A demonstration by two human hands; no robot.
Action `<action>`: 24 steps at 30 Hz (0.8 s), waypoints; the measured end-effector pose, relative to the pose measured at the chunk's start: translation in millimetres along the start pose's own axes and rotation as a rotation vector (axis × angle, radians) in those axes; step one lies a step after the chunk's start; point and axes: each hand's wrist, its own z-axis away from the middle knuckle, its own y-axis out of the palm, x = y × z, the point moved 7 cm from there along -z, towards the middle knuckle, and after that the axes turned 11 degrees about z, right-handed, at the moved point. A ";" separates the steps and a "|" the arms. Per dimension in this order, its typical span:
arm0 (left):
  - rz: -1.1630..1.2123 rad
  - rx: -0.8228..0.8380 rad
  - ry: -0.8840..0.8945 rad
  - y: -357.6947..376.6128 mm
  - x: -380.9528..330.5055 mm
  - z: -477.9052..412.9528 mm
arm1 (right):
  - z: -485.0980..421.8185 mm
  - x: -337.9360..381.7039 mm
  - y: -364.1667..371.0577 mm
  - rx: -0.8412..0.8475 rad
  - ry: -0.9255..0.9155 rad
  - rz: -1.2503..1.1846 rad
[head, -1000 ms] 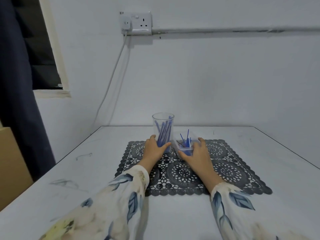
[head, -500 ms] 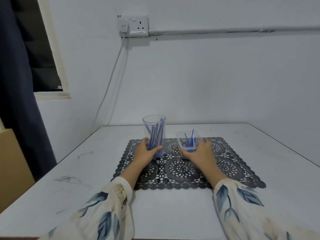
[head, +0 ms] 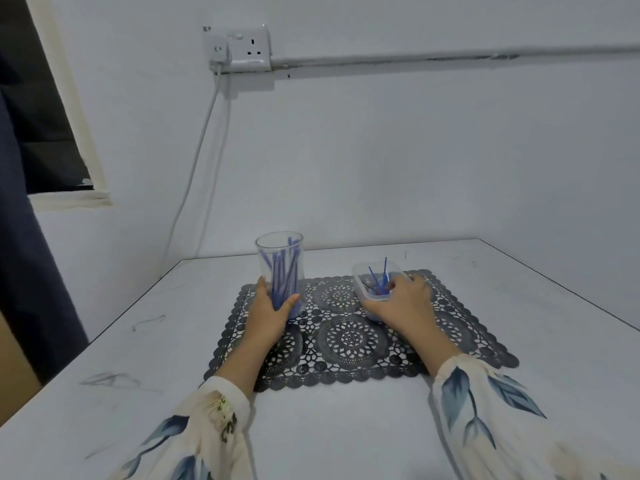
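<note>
We see a tall, smooth, clear glass [head: 280, 268], round and slightly flared, standing upright on the left part of a dark lace mat [head: 346, 341] with round openwork medallions and a scalloped edge. The glass holds a bundle of thin blue sticks [head: 283, 277] that lean against its wall. The left hand [head: 268, 311] wraps its lower half: the thumb [head: 293, 299] presses the near right side and the fingers curl round the far left. On the mat's right part sits a small, shallow tub [head: 363, 289] of cloudy clear plastic with rounded corners and a few more sticks in it. The right hand [head: 403, 301] grips it from the near right, fingers [head: 398, 284] hooked over the rim. The mat lies flat on a matt white table [head: 519, 306] with faint scuffs.
</note>
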 end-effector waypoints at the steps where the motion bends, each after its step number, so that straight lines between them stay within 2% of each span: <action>1: -0.005 0.004 0.004 0.6 0.2 -0.7 | -1.1 0.2 1.3 0.006 -0.001 0.019; 15: -0.122 -0.062 0.010 0.9 6.8 -0.9 | -2.2 -1.4 1.4 0.042 0.014 0.007; 24: -0.110 -0.169 -0.068 -12.3 6.0 -2.6 | -14.5 -11.2 6.0 -0.045 0.006 -0.021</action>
